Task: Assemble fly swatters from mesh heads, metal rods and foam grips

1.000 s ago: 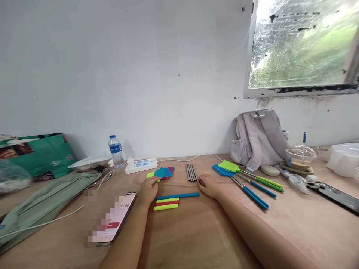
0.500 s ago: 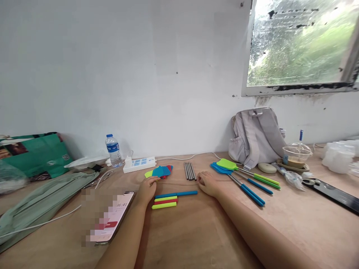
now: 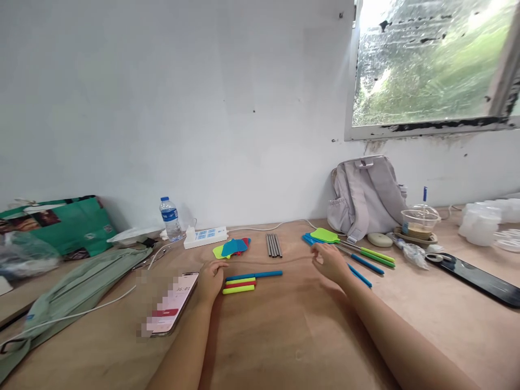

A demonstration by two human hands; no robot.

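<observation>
My left hand (image 3: 211, 279) rests on the wooden table (image 3: 284, 336), fingers lying loosely down, holding nothing. It lies just left of a row of coloured sleeves (image 3: 244, 281): one long blue, then green, red and yellow. Behind them lies a small pile of blue, green and red swatter heads (image 3: 231, 248) and a bundle of grey metal rods (image 3: 273, 245). My right hand (image 3: 330, 261) hovers with its fingers apart over the blue handle of the assembled fly swatters (image 3: 368, 255), whose green and blue heads (image 3: 323, 235) point left. Nothing is in it.
A phone (image 3: 173, 302) lies left of my left arm. A power strip (image 3: 205, 237), water bottle (image 3: 170, 219) and green bag (image 3: 60, 225) stand at the back left, with a grey-green pouch (image 3: 69, 292) nearer. A grey backpack (image 3: 365, 197), drink cup (image 3: 420, 222) and black tablet (image 3: 475, 276) are on the right.
My right hand moved right, from beside the metal rods to over the swatter handles. My left hand drew back from the pile of swatter heads. The view shifted slightly.
</observation>
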